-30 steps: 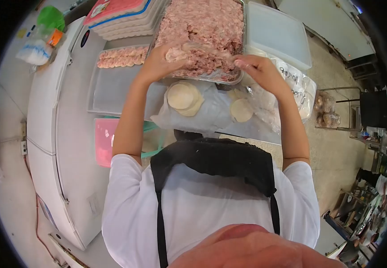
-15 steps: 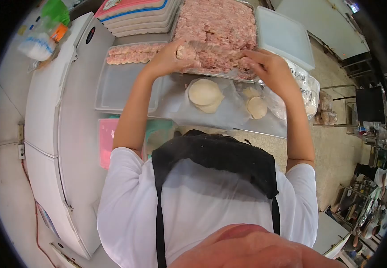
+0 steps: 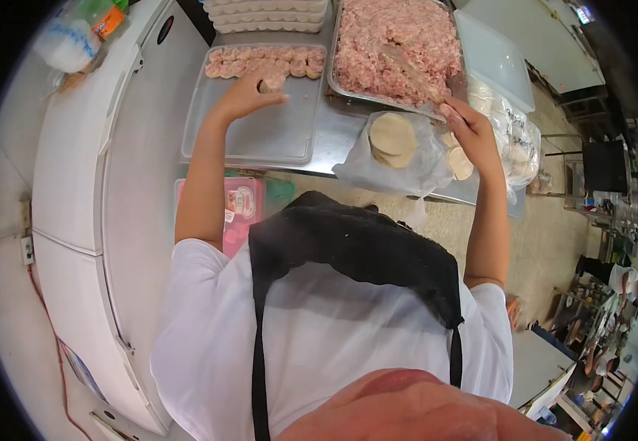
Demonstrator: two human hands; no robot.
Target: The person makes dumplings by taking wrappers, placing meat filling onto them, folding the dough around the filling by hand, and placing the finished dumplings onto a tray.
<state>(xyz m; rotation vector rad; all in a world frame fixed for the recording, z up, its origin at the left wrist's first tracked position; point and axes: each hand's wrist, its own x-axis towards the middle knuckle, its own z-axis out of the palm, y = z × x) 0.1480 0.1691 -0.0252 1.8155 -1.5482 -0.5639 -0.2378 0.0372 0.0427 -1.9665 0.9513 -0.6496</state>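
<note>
My left hand (image 3: 249,97) is over a clear plastic tray (image 3: 252,140), with its fingers and thumb curved around a meat-filled dumpling (image 3: 274,79). That dumpling is just below two tight rows of open-topped dumplings (image 3: 234,62). At the lower right corner of a metal pan (image 3: 352,93) heaped with pink ground meat (image 3: 392,44), my right hand (image 3: 473,132) grips a thin, flat-bladed spatula (image 3: 411,70). Its blade lies against the meat and is hard to make out. Between the hands, a stack of round dumpling wrappers (image 3: 392,138) sits on a plastic bag (image 3: 359,165).
More wrappers (image 3: 459,163) lie beside my right hand, near bagged white packs (image 3: 514,140). Stacked trays (image 3: 267,16) stand at the back. A pink-lidded container (image 3: 244,206) is below the table edge. A white refrigerator (image 3: 131,206) is on the left.
My left hand has moved left with the dumpling, from the pan to the plastic tray. The right hand stays by the pan's corner. The view has shifted, so the table appears farther right.
</note>
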